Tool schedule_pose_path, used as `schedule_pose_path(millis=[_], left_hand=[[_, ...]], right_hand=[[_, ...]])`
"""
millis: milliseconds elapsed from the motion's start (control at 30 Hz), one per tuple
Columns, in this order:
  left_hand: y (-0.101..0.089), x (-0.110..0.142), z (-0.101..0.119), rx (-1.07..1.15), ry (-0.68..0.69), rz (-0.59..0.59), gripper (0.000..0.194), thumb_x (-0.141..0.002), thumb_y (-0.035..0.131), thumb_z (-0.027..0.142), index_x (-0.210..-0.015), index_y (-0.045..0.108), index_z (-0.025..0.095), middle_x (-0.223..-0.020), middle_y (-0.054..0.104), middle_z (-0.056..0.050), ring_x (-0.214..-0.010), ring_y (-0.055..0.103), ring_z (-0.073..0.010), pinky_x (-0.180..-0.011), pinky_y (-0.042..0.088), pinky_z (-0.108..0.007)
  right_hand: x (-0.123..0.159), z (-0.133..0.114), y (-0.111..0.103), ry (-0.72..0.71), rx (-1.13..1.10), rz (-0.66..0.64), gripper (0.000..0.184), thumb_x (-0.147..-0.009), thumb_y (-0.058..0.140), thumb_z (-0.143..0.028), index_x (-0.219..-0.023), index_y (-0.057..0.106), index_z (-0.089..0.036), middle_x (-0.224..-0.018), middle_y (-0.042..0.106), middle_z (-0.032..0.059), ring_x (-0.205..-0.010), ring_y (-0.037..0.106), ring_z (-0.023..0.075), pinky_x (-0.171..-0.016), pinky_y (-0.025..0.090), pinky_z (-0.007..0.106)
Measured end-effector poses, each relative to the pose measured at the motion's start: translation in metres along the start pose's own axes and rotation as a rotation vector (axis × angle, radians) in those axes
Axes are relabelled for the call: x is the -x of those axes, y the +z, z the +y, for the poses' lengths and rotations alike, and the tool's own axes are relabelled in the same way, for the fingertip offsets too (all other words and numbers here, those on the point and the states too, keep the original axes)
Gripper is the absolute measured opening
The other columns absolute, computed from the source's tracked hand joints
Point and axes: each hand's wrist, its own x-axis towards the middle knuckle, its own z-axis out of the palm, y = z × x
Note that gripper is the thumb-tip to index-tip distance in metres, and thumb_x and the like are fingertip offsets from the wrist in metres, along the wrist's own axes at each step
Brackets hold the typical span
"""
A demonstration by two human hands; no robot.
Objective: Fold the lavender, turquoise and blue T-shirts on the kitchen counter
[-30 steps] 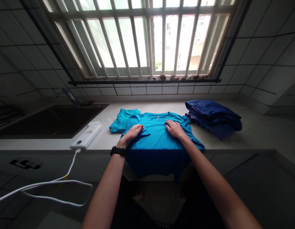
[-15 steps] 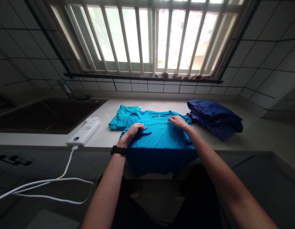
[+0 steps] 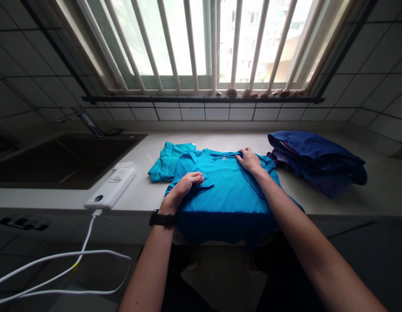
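Observation:
A bright blue T-shirt (image 3: 225, 190) lies spread on the pale counter (image 3: 142, 190), its lower part hanging over the front edge. My left hand (image 3: 185, 184), with a black watch on the wrist, is curled on the folded-in left sleeve. My right hand (image 3: 250, 160) sits near the collar on the right shoulder, fingers closed on the fabric there. A folded garment of the same blue (image 3: 166, 160) lies just left of the shirt.
A pile of dark blue clothes (image 3: 318, 160) lies to the right. A white power bank (image 3: 111, 187) with a white cable (image 3: 67, 260) rests at the counter's left front edge. A dark sink (image 3: 60, 160) and tap (image 3: 85, 120) are left. A barred window (image 3: 214, 43) is behind.
My right hand has slid from the shirt's chest up to the collar and right shoulder. My left hand stays on the left sleeve fold. The view has tilted slightly.

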Motion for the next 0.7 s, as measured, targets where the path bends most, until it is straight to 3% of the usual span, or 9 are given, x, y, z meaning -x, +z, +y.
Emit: schedule_pose_path(millis=[100,267,367,433,533,600,700], left_hand=[[0.000,0.000,0.001,-0.001,-0.016,0.003,0.028,-0.086,0.051,0.031,-0.063,0.038,0.022,-0.068,0.040,0.002,-0.066,0.036,-0.0138,-0.069,0.037,-0.031],[0.004,-0.003,0.000,-0.074,-0.031,0.025,0.029,-0.085,0.051,0.034,-0.061,0.041,0.022,-0.067,0.043,0.001,-0.065,0.040,-0.0144,-0.068,0.039,-0.031],[0.003,0.002,0.010,-0.238,-0.048,0.066,0.032,-0.088,0.046,0.038,-0.060,0.044,0.022,-0.064,0.047,0.000,-0.063,0.044,-0.0155,-0.067,0.041,-0.032],[-0.002,0.006,0.025,-0.418,-0.036,0.155,0.036,-0.091,0.044,0.043,-0.063,0.051,0.022,-0.065,0.054,-0.001,-0.065,0.050,-0.0173,-0.070,0.044,-0.033],[-0.016,-0.001,0.047,-0.691,0.012,0.322,0.033,-0.093,0.050,0.047,-0.084,0.067,0.021,-0.084,0.070,-0.005,-0.079,0.063,-0.0213,-0.081,0.050,-0.034],[-0.025,-0.019,0.052,-0.833,0.023,0.408,0.031,-0.091,0.058,0.044,-0.106,0.070,0.020,-0.105,0.074,-0.008,-0.096,0.068,-0.0251,-0.092,0.052,-0.035],[-0.032,-0.055,0.038,-1.011,-0.013,0.448,0.058,-0.085,0.071,0.044,-0.133,0.061,0.014,-0.134,0.067,-0.018,-0.128,0.060,-0.0341,-0.109,0.047,-0.041]], right_hand=[[-0.003,0.006,0.000,-0.016,-0.087,0.062,0.037,-0.098,0.063,-0.028,-0.133,0.069,-0.016,-0.129,0.065,0.0161,-0.112,0.068,0.0291,-0.099,0.052,0.037],[-0.009,0.011,-0.006,-0.107,-0.263,0.100,0.020,-0.090,0.067,-0.014,-0.103,0.081,-0.020,-0.105,0.069,0.0086,-0.102,0.068,0.0237,-0.101,0.051,0.034],[-0.011,0.009,-0.007,-0.159,-0.347,0.133,0.022,-0.086,0.070,-0.011,-0.102,0.082,-0.020,-0.100,0.067,0.0066,-0.097,0.068,0.0218,-0.098,0.051,0.033],[-0.011,0.006,-0.008,-0.192,-0.397,0.147,0.027,-0.085,0.072,-0.010,-0.107,0.081,-0.021,-0.098,0.067,0.0056,-0.092,0.067,0.0206,-0.096,0.052,0.032],[-0.011,0.001,-0.010,-0.234,-0.439,0.123,0.034,-0.082,0.073,-0.007,-0.112,0.081,-0.020,-0.094,0.067,0.0043,-0.088,0.067,0.0193,-0.093,0.053,0.031],[-0.010,-0.001,-0.013,-0.239,-0.433,0.097,0.035,-0.081,0.071,-0.004,-0.110,0.082,-0.020,-0.093,0.067,0.0040,-0.088,0.067,0.0189,-0.092,0.052,0.029],[-0.005,-0.002,-0.017,-0.240,-0.410,0.070,0.029,-0.082,0.069,-0.005,-0.103,0.084,-0.021,-0.091,0.067,0.0038,-0.087,0.067,0.0184,-0.091,0.052,0.029]])
